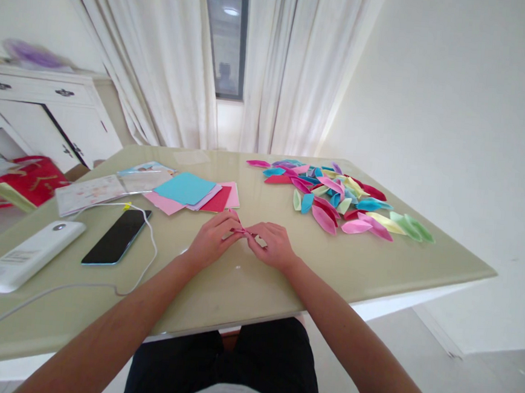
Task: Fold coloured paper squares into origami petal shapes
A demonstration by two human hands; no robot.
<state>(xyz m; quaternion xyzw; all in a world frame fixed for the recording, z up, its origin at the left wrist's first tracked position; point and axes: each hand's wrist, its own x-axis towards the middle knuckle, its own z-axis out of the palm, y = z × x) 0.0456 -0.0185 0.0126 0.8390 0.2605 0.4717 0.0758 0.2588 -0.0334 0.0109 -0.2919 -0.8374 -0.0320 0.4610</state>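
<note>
Between my two hands is a small piece of pink folded paper [240, 230], pinched above the tabletop near the middle of the table. My left hand [212, 238] grips its left side, fingers bent round it. On the other side my right hand [273, 244] has thumb and fingers closed on the same paper. Most of the paper is hidden by my fingers. Just beyond my left hand lie square paper sheets, with a blue sheet [185, 188] on top and a red sheet [217, 199] beside it. To the right is a loose pile of folded paper pieces [326, 221] in many colours.
On the left of the table [328, 280] lie a black phone [117, 237], a white power bank [25, 256] and a white cable [155, 242]. Clear plastic packets [90, 194] sit behind them. Curtains [164, 55] and a white cabinet [46, 107] stand beyond.
</note>
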